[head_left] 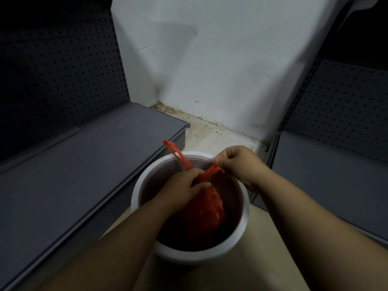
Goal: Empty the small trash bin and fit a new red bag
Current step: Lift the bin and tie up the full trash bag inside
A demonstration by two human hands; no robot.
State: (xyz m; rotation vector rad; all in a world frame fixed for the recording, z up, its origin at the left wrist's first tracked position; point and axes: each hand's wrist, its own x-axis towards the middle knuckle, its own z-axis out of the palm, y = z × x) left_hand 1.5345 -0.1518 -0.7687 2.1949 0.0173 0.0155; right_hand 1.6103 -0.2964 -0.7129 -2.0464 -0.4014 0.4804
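Clearly mid-task, head view only. Small white trash bin [190,254] sits on the pale floor [212,141] between two grey shelves [88,164], close to a white wall [210,70]. Red bag [206,206] hangs bunched inside the bin, not yet spread. Left hand [184,187] is closed around the bag's gathered neck; right hand [237,164] pinches one handle strip near the far rim. The other handle sticks up past the rim, loose. Bin interior looks dark and bare apart from the bag, though the light is poor, so probably already emptied. Judged left to do: open the bag mouth, push it down, fold the edge over the rim.
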